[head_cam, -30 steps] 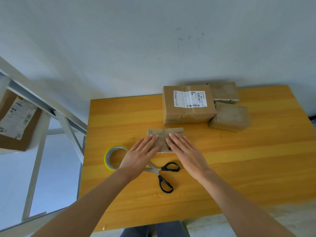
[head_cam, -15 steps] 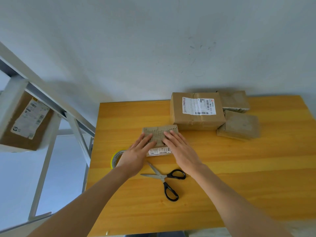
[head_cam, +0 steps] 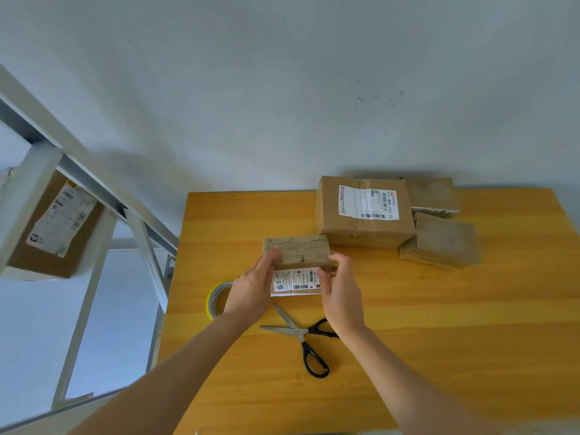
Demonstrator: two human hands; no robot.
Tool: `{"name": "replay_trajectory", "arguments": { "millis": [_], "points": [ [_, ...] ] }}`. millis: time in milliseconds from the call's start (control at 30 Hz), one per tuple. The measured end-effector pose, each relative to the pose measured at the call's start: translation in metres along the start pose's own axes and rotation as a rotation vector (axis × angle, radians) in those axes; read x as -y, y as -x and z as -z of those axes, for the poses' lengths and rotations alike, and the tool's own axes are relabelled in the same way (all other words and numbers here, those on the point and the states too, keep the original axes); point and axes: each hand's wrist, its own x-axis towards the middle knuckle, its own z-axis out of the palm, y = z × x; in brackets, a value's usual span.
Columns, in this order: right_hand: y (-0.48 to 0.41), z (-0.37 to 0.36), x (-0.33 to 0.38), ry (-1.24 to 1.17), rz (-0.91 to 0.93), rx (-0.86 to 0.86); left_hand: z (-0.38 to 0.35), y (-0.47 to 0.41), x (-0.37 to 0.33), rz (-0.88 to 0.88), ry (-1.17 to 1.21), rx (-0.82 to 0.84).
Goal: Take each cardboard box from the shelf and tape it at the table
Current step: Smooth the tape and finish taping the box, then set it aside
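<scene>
Both hands on the small box (head_cam: 298,254) mid-table (head_cam: 439,340): left hand (head_cam: 251,291) grips its left end with fingers curled over the top, right hand (head_cam: 340,291) clamps its right end, white label side facing the near edge. Tape roll (head_cam: 216,298) lies just left of the left hand, scissors (head_cam: 303,335) just near of the box. Far right: large labelled box (head_cam: 361,215) with two plain boxes (head_cam: 442,241) beside it; shelf (head_cam: 94,183) at left holds another box (head_cam: 53,227).

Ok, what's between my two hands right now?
The small cardboard box: your left hand and right hand grip its two ends just above the table, as the head view shows.
</scene>
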Motion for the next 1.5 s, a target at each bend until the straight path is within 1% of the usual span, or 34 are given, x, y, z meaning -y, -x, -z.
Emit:
{"name": "replay_trajectory", "arguments": {
  "millis": [67, 167, 200, 267, 367, 433, 500, 567, 600, 667, 700, 733, 767, 833, 933, 1000, 1133, 1200, 1267, 1333, 1367, 1433, 1500],
  "points": [
    [-0.002, 0.0, 0.002, 0.007, 0.01, 0.09, 0.005, -0.003, -0.003, 0.059, -0.028, -0.051],
    [-0.007, 0.002, 0.016, 0.075, 0.08, 0.244, 0.013, -0.011, -0.003, 0.1, -0.035, -0.077],
    [-0.009, 0.001, 0.021, 0.115, 0.098, 0.281, 0.016, -0.015, -0.003, 0.105, -0.034, -0.066],
    [-0.012, -0.001, 0.027, 0.208, 0.135, 0.324, 0.018, -0.021, 0.0, 0.116, -0.053, 0.016],
    [-0.021, -0.007, 0.026, 0.344, 0.187, 0.344, 0.021, -0.026, 0.003, 0.101, -0.105, 0.127],
    [-0.027, -0.009, 0.022, 0.408, 0.231, 0.333, 0.02, -0.026, 0.006, 0.045, -0.103, 0.139],
    [-0.032, -0.01, 0.018, 0.469, 0.319, 0.298, 0.015, -0.026, 0.012, -0.023, -0.103, 0.133],
    [-0.038, -0.01, 0.017, 0.518, 0.404, 0.261, 0.011, -0.027, 0.019, -0.048, -0.126, 0.156],
    [-0.041, -0.01, 0.016, 0.541, 0.451, 0.263, 0.01, -0.028, 0.021, -0.06, -0.141, 0.165],
    [-0.046, -0.011, 0.017, 0.606, 0.509, 0.336, 0.007, -0.03, 0.025, -0.074, -0.19, 0.182],
    [-0.049, -0.01, 0.018, 0.617, 0.533, 0.335, 0.005, -0.03, 0.027, -0.072, -0.24, 0.195],
    [-0.05, -0.011, 0.017, 0.636, 0.532, 0.342, 0.005, -0.03, 0.027, -0.064, -0.301, 0.194],
    [-0.052, -0.012, 0.016, 0.649, 0.528, 0.367, 0.006, -0.03, 0.027, -0.086, -0.377, 0.147],
    [-0.055, -0.015, 0.011, 0.675, 0.537, 0.37, 0.008, -0.031, 0.027, -0.196, -0.496, 0.05],
    [-0.061, -0.013, 0.015, 0.7, 0.591, 0.38, 0.007, -0.035, 0.036, -0.307, -0.579, 0.04],
    [-0.066, -0.012, 0.019, 0.723, 0.596, 0.381, 0.007, -0.042, 0.037, -0.329, -0.601, 0.044],
    [-0.081, -0.016, 0.028, 0.726, 0.554, 0.374, 0.011, -0.061, 0.036, -0.297, -0.632, 0.066],
    [-0.09, -0.017, 0.034, 0.706, 0.529, 0.368, 0.015, -0.073, 0.037, -0.302, -0.616, 0.036],
    [-0.099, -0.015, 0.039, 0.69, 0.539, 0.352, 0.019, -0.083, 0.033, -0.282, -0.568, 0.048],
    [-0.11, -0.013, 0.043, 0.73, 0.568, 0.415, 0.022, -0.091, 0.028, -0.237, -0.539, 0.112],
    [-0.116, -0.013, 0.043, 0.727, 0.545, 0.426, 0.025, -0.095, 0.026, -0.21, -0.538, 0.161],
    [-0.125, -0.013, 0.045, 0.716, 0.518, 0.405, 0.028, -0.105, 0.021, -0.148, -0.526, 0.226],
    [-0.131, -0.013, 0.046, 0.705, 0.491, 0.405, 0.028, -0.114, 0.018, -0.127, -0.503, 0.239]
  ]
}}
